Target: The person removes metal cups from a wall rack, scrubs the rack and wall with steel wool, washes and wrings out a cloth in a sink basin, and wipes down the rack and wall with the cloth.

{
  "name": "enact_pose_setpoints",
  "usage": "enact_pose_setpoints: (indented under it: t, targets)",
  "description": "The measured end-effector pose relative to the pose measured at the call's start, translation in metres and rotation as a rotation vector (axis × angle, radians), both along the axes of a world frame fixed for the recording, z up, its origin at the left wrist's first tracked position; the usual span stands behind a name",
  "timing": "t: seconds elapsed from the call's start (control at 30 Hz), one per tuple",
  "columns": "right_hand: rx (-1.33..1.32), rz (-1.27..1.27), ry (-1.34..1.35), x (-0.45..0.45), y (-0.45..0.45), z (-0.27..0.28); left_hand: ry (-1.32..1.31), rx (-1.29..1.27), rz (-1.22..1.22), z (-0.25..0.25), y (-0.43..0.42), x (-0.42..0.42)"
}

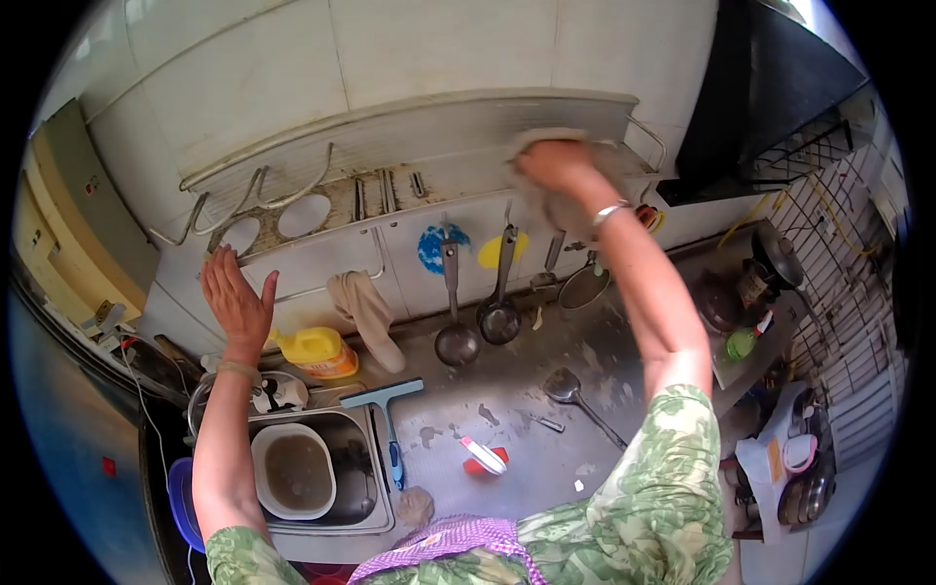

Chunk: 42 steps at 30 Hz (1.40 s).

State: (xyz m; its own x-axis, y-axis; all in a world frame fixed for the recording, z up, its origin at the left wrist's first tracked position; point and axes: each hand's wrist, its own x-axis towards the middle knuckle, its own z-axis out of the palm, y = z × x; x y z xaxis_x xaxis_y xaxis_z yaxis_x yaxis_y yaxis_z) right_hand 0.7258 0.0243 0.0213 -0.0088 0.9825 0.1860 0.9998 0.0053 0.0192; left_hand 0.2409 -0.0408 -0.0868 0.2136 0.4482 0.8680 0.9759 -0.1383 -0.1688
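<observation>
- At the far left from where I stand, the sink (381, 492) holds a white basin (254, 466) of cloudy water, with a yellow jug (317, 353) just behind it.
- Above these, the left hand (237, 300) is raised to the left end of the metal shelf (444, 174), fingers up, thumb apart, gripping nothing I can see. Its fingertips are at the front edge; I cannot tell whether they touch.
- The shelf's long axis runs left to right along the wall, with 2 round openings near the left hand and 3 dark slots (387, 191) further along.
- Below the shelf, a beige rag (363, 317) hangs beside a pair of hanging ladles, the left ladle (456, 344) and the right ladle (499, 322).
- Towards the shelf's right end, the right hand (558, 164) holds a greyish cloth (565, 211) bunched under it; blur hides how tightly the fingers close. The cloth lies directly at this grip, well apart from the left hand, and most of the shelf stretches away to its left.
- Lower down, a spatula (562, 386) rests on the counter (497, 409).
</observation>
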Motion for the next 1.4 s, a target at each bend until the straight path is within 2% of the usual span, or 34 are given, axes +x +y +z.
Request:
enact_pose_setpoints:
  t: [0.03, 0.07, 0.17, 0.27, 0.37, 0.43, 0.47, 0.57, 0.63, 0.77, 0.87, 0.9, 1.0, 1.1, 1.27, 1.4]
  targets:
    - [-0.027, 0.091, 0.007, -0.035, -0.018, 0.011, -0.002, 0.001, -0.003, 0.0, 0.0, 0.001]
    - [0.017, 0.225, -0.157, -0.054, -0.009, -0.001, -0.004, 0.005, -0.004, 0.001, 0.0, 0.003]
    - [0.032, 0.248, 0.16, -0.112, -0.009, 0.002, -0.002, -0.012, -0.009, 0.005, -0.003, 0.004]
    - [0.047, 0.438, 0.471, -0.123, -0.002, 0.005, 0.034, 0.038, 0.0, 0.001, -0.001, 0.002]
    - [-0.02, 0.499, 1.268, -0.092, -0.003, 0.019, 0.027, -0.017, 0.013, 0.002, -0.002, 0.0]
    - [0.149, 0.324, 1.473, -0.053, -0.016, 0.037, 0.025, -0.036, 0.025, 0.005, -0.007, 0.003]
    - [0.075, 0.371, 1.657, -0.008, 0.045, 0.028, 0.02, -0.049, 0.034, 0.005, -0.009, 0.004]
    - [0.217, 0.362, 1.379, 0.123, 0.11, -0.006, 0.0, -0.065, 0.045, 0.007, -0.01, 0.007]
    - [0.339, 0.063, 0.915, 0.121, 0.063, 0.002, -0.008, -0.064, 0.048, 0.006, -0.01, 0.007]
    - [-0.011, -0.394, 0.657, 0.105, 0.012, 0.032, -0.009, -0.029, 0.027, 0.004, -0.009, 0.005]
    - [0.284, -0.17, 0.178, 0.059, -0.006, -0.018, -0.012, -0.023, 0.01, 0.005, -0.009, 0.005]
    - [0.449, -0.102, 0.18, 0.064, 0.003, -0.033, -0.016, -0.023, 0.012, 0.006, -0.008, 0.006]
    - [0.227, -0.036, 0.452, 0.017, -0.03, -0.001, -0.021, -0.012, 0.005, 0.004, -0.004, 0.003]
    - [0.099, 0.166, 0.101, -0.054, -0.035, 0.021, -0.042, 0.007, -0.014, 0.002, -0.002, 0.004]
    - [0.043, 0.46, 0.43, -0.16, 0.028, -0.01, -0.051, 0.015, -0.034, 0.005, -0.003, 0.004]
    - [0.037, 0.777, 0.364, -0.217, 0.024, -0.016, -0.051, 0.006, -0.04, 0.007, -0.006, 0.004]
